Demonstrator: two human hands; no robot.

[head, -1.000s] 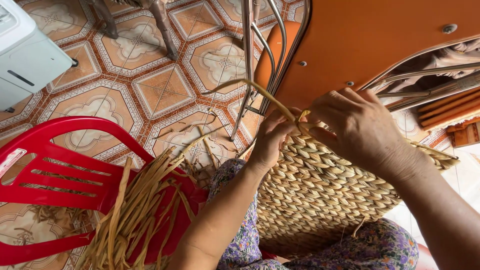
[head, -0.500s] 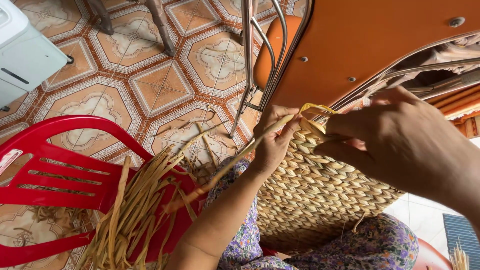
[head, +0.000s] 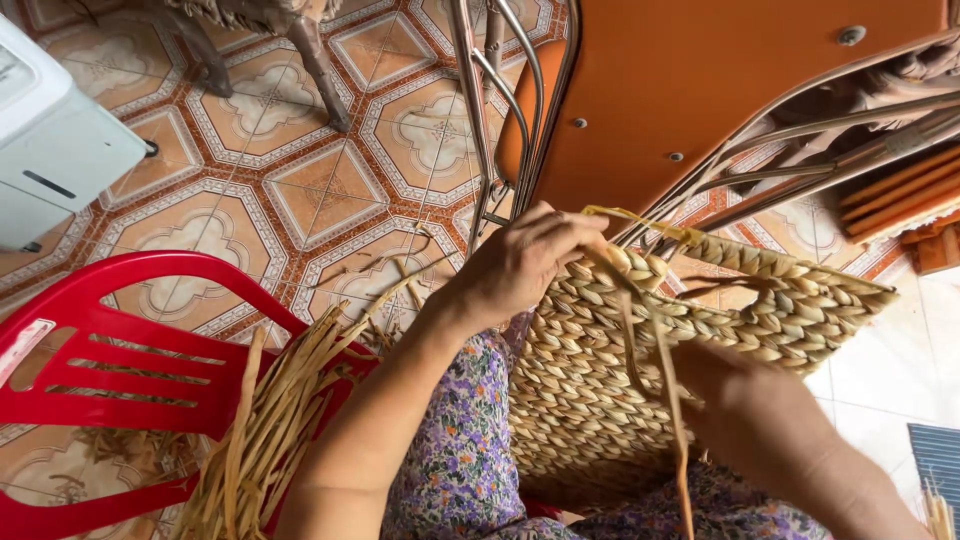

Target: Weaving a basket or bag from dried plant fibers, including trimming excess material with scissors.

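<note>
Floor: patterned tiles in orange, white and brown hexagons, filling the frame from 9 to 12 o'clock
Furniture: an orange chair seat on chromed metal legs at 1 o'clock; a red plastic chair at 8 o'clock; a white boxy appliance at 10 o'clock
Labels: a pale sticker on the red chair's edge at 9 o'clock, too small to make out
Woven basket: straw-coloured plaited work resting on the person's floral-clad lap, centre to 3 o'clock
Loose straw bundle: lying across the red chair at 7 o'clock
Left hand: fingers pinched on the basket's top rim, gripping a strand
Right hand: at 4 o'clock, pressed against the basket's front; a loose strand hangs past it, grip cannot be told
</note>
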